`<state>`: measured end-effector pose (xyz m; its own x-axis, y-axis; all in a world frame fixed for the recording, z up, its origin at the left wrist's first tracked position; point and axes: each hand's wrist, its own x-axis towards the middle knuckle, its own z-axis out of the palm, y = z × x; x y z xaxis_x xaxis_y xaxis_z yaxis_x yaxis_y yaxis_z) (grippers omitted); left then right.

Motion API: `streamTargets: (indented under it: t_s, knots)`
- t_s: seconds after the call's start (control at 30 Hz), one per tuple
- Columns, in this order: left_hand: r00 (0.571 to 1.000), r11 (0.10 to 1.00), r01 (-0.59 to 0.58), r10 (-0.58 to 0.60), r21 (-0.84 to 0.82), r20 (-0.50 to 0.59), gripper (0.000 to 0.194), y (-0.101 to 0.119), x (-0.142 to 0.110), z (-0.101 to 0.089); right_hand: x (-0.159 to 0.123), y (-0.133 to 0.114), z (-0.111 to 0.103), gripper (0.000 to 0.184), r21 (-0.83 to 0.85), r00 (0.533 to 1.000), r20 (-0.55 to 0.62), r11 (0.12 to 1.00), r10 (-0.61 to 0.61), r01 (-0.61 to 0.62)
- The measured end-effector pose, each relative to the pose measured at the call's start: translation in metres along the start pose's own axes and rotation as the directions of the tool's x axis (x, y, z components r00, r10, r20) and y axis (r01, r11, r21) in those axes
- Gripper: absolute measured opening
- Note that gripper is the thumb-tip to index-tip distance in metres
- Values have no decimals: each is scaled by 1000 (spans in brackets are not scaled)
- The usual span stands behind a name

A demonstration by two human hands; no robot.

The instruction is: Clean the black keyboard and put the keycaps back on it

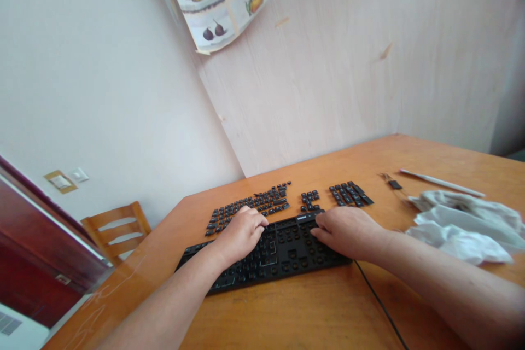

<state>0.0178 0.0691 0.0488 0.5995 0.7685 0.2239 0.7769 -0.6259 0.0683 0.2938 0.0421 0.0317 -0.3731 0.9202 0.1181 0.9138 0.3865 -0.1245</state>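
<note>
Keyboard, black (pixel 293 257), many key positions bare, lying on the wooden surface (pixel 262 317): left hand (pixel 245 229) curled narrow over its far middle edge, any small piece in the fingers impossible to tell; right hand (pixel 348 229) bent over the far right corner, grip hidden, seemingly for steadiness. Loose keycaps (pixel 235 209), set beyond in large, small (pixel 309 200) and right-hand (pixel 348 194) groups, presumably to preserve their layout. Rightward: wire-ended tool (pixel 394 184), slim white stick (pixel 443 182), crumpled cloth and plastic (pixel 459 235); forearms obscure part of the keyboard.
</note>
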Motion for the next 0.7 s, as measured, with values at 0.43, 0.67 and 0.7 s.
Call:
streamTargets:
  t_s: [0.43, 0.67, 0.7]
  knots:
    - [1000, 1000, -10, 10, 7, -8, 17, 0, 0, 1, 1, 0, 2, 42, -2, 1000, -6, 1000, -2, 2]
    - [999, 999, -33, 33, 27, 3, 17, 0, 0, 1, 1, 0, 1, 42, -2, 1000, 5, 1000, 6, -6]
    - [999, 999, -38, 38, 28, 8, 16, -1, 1, 1, 1, 0, 1, 42, -4, 1000, 6, 1000, 7, -7]
